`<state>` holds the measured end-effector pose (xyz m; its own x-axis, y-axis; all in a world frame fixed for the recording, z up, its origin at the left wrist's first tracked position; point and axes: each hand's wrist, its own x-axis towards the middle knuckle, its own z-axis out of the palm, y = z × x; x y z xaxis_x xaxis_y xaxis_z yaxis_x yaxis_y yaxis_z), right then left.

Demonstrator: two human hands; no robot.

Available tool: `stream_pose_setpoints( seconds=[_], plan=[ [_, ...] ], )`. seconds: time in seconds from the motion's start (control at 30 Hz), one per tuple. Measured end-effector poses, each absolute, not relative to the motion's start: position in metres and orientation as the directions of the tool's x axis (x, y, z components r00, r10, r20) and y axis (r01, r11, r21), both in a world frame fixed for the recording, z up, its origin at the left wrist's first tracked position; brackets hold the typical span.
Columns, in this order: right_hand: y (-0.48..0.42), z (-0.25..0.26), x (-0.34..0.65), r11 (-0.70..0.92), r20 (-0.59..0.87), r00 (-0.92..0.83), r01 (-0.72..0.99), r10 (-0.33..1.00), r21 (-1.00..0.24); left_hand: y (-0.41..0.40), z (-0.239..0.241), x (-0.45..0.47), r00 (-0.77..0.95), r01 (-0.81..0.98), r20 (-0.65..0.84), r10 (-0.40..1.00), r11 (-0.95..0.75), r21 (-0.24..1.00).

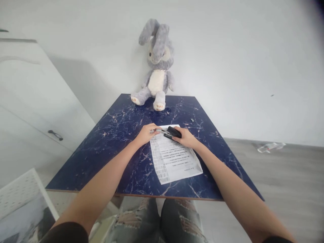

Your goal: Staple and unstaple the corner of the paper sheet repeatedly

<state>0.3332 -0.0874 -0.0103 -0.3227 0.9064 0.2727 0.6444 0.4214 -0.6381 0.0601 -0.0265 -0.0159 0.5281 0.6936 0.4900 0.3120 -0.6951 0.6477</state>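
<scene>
A printed sheet of paper (pixel 174 158) lies on the dark blue marbled table (pixel 106 148). At the sheet's far edge my right hand (pixel 186 137) is closed around a black stapler (pixel 172 132). My left hand (pixel 146 133) rests at the sheet's top left corner, its fingers pinching the metal front end of the stapler. Both forearms reach in from the near edge.
A grey and white plush rabbit (pixel 157 67) sits at the table's far edge against the white wall. A small metal bit (pixel 192 119) lies on the table behind the stapler. A white cabinet (pixel 32 101) stands left; clear plastic (pixel 270 146) lies on the floor right.
</scene>
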Motion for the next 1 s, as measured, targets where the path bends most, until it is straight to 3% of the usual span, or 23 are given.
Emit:
stream_pose_setpoints(
  seconds=[0.17, 0.3, 0.43, 0.63, 0.77, 0.9, 1.0],
  plan=[
    [-0.092, -0.011, 0.331, 0.464, 0.319, -0.337, 0.643, 0.886, -0.609, -0.031, -0.013, 0.066, 0.508, 0.340, 0.500, 0.702, -0.696, 0.633],
    [-0.095, -0.010, 0.329, 0.487, 0.316, -0.372, 0.638, 0.873, -0.596, -0.035, -0.010, 0.066, 0.424, 0.288, 0.447, 0.787, -0.586, 0.758],
    [-0.098, -0.011, 0.324, 0.477, 0.325, -0.349, 0.633, 0.879, -0.610, -0.032, -0.015, 0.066, 0.331, 0.129, 0.353, 0.875, -0.412, 0.902],
    [-0.100, -0.012, 0.320, 0.510, 0.344, -0.376, 0.616, 0.860, -0.601, -0.023, -0.026, 0.065, 0.253, 0.024, 0.225, 0.941, -0.239, 0.971],
    [-0.101, -0.010, 0.320, 0.510, 0.340, -0.381, 0.612, 0.860, -0.605, -0.024, -0.022, 0.064, 0.335, 0.144, 0.282, 0.899, -0.344, 0.928],
    [-0.101, -0.009, 0.320, 0.507, 0.330, -0.386, 0.609, 0.861, -0.610, -0.029, -0.014, 0.064, 0.493, 0.310, 0.371, 0.787, -0.557, 0.770],
    [-0.101, -0.008, 0.319, 0.508, 0.331, -0.387, 0.608, 0.861, -0.611, -0.029, -0.012, 0.064, 0.539, 0.352, 0.390, 0.746, -0.620, 0.701]
  ],
)
